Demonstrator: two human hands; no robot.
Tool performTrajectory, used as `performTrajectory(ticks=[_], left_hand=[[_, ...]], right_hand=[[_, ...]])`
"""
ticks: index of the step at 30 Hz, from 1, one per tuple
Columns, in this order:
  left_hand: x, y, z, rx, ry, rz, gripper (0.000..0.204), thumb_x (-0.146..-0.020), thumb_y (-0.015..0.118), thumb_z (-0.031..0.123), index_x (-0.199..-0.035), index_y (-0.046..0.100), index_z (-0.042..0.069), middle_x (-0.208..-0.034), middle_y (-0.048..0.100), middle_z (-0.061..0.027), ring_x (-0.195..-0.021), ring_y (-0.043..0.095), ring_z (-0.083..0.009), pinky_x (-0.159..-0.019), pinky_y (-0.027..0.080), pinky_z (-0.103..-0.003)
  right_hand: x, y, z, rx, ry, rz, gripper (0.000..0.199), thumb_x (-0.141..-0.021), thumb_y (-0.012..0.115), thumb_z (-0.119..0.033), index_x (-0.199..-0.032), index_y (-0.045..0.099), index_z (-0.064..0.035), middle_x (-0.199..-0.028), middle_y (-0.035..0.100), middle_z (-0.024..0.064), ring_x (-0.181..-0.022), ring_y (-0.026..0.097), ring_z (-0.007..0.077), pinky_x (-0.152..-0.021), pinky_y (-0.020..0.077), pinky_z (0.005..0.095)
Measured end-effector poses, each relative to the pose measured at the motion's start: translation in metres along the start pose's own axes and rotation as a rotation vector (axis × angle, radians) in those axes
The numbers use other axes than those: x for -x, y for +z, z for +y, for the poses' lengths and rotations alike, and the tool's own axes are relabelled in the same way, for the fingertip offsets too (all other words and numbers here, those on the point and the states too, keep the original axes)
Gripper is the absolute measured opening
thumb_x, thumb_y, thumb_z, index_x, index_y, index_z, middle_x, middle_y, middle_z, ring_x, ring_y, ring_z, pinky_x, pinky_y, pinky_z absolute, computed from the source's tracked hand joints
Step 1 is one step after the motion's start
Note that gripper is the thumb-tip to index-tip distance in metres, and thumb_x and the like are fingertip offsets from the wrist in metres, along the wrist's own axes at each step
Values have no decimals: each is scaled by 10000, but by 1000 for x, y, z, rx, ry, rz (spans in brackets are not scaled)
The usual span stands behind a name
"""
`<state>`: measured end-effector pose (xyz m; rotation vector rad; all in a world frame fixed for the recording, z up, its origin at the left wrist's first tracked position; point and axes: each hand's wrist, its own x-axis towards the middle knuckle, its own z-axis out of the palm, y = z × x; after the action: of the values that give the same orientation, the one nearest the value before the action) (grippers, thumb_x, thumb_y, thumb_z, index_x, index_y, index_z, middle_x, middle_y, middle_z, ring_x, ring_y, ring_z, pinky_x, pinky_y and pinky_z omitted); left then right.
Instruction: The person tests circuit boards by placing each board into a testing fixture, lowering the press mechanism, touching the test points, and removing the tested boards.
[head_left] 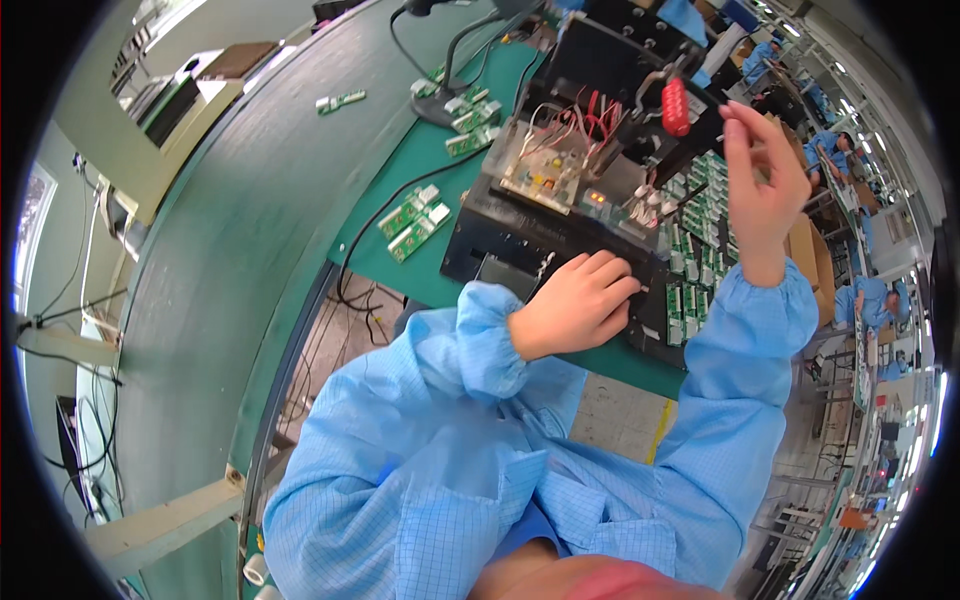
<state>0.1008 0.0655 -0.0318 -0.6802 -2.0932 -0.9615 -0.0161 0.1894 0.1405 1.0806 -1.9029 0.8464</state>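
Observation:
My left hand [582,300] rests with curled fingers on the front ledge of a black test fixture [560,215] standing on the green bench mat [455,195]. Whether it grips anything I cannot tell. My right hand [760,185] is raised above the fixture's right side, fingers loosely apart, just right of a red lever handle [676,106], not touching it. A clear panel with red and white wires [545,150] sits on top of the fixture. Several small green circuit boards [695,250] lie in rows right of the fixture, under my right hand.
More green boards lie in small groups on the mat [415,220], near a black stand base [470,115], and on the dark table [340,100]. A black cable [390,205] runs off the mat's edge. Other people in blue coats [870,300] work at the right.

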Motion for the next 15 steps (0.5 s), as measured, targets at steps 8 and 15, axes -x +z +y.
performTrajectory(ticks=[8,15], left_hand=[[4,-17,-12,18,-105,-58,135,-784,659,94,-907,649,39,-950,613,-89,-929,587,-281,-825,492,-386],[10,-24,-18,-29,-100,-46,97,-781,645,95,-870,650,55,-903,609,-65,-884,577,-249,-790,455,-362]], right_hand=[[-19,25,-10,46,-405,-235,354,-831,702,-139,-1158,634,-23,-1198,660,105,-1122,578,301,-971,452,397],[-22,32,-10,46,-322,-138,319,-844,717,-137,-1133,647,-21,-1117,685,91,-946,636,222,-821,507,322]])
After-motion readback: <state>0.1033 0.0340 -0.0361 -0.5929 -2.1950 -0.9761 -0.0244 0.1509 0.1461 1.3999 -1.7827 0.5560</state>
